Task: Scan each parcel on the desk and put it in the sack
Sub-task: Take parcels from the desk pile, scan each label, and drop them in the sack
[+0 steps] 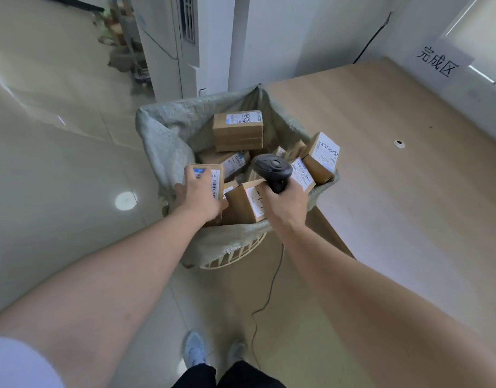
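The mouth of the sack [168,127] is crowded: cardboard parcels [237,130] lie piled up to its rim, tallest at the far side and toward the table's edge. My left hand [199,197] and the parcel it holds [210,177] fill the near left of the opening; my right hand [286,204] with the scanner [272,169] sits over the near right. The sack's raised left wall blocks entry from that side. The table [395,169] to the right lies open, the floor [59,163] on the left too. The scanner cable [265,301] trails down by my feet.
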The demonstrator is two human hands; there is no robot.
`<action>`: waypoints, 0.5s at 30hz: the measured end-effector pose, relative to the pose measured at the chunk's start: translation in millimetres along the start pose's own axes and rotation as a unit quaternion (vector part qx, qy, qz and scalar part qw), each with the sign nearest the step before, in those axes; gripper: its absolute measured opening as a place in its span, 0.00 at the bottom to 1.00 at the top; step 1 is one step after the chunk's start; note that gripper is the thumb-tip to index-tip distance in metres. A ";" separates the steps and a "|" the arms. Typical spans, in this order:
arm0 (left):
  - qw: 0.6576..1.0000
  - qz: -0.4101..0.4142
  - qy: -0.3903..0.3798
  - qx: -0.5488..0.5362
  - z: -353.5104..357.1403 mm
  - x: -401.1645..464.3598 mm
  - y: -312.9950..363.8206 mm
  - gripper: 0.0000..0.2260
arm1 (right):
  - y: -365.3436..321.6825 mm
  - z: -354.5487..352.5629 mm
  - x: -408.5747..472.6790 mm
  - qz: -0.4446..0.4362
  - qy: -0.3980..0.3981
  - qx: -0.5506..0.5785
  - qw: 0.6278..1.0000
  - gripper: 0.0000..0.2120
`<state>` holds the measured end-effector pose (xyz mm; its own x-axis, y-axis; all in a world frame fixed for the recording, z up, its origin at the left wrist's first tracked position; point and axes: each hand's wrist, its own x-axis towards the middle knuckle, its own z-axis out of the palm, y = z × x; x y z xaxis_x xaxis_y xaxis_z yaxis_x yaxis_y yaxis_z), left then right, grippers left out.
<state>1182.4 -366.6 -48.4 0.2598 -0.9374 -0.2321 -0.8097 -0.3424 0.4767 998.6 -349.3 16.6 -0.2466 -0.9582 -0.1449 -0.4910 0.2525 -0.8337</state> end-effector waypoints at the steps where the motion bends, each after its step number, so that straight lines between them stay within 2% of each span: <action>1: 1.000 -0.004 0.001 0.002 6.2 0.6 -1.9 0.43 | 2.8 0.6 -0.6 0.004 0.001 0.001 1.000 0.06; 8: 0.997 -0.033 -0.023 0.071 26.7 -11.0 3.6 0.46 | 16.1 0.1 -2.2 0.018 -0.004 0.007 1.000 0.07; 10: 0.995 -0.025 -0.021 0.096 26.1 -14.4 7.2 0.42 | 20.0 -2.1 -2.8 0.017 -0.010 0.006 1.000 0.07; 15: 0.991 0.009 -0.020 0.130 16.3 -23.5 19.7 0.24 | 25.6 -13.1 -0.1 0.022 -0.018 0.010 1.000 0.06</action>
<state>1151.8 -350.3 -47.3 0.2267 -0.9382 -0.2614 -0.9238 -0.2922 0.2476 975.1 -341.0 2.3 -0.2378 -0.9504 -0.2006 -0.4637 0.2926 -0.8363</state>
